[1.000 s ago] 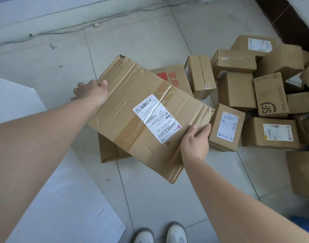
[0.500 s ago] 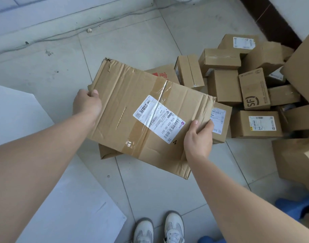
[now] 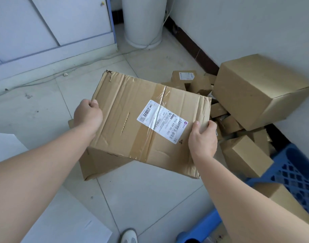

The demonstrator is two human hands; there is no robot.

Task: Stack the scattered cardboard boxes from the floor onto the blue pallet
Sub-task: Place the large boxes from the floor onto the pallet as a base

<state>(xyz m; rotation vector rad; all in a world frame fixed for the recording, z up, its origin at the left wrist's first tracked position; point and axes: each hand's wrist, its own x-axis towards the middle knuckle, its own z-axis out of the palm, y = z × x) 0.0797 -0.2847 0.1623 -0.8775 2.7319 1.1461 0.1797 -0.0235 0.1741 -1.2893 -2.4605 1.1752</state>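
Note:
I hold a wide, creased cardboard box (image 3: 132,120) with a white shipping label, raised above the floor at mid-frame. My left hand (image 3: 88,114) grips its left edge and my right hand (image 3: 202,137) grips its right edge near the label. The blue pallet (image 3: 290,176) shows at the lower right, with a large box (image 3: 258,90) and a smaller box (image 3: 246,156) on or beside it. Several small boxes (image 3: 185,77) lie on the floor behind the held box. Another flat box (image 3: 101,163) lies on the floor under it.
A white cylindrical bin (image 3: 141,21) stands in the far corner beside a pale cabinet (image 3: 45,28). A wall with a dark skirting (image 3: 194,48) runs along the right. A white sheet (image 3: 59,223) lies at the lower left, and my shoe (image 3: 129,236) shows at the bottom.
The view has swung right and up, and the held box has moved right with both hands. The pallet and the large box on it have come into view.

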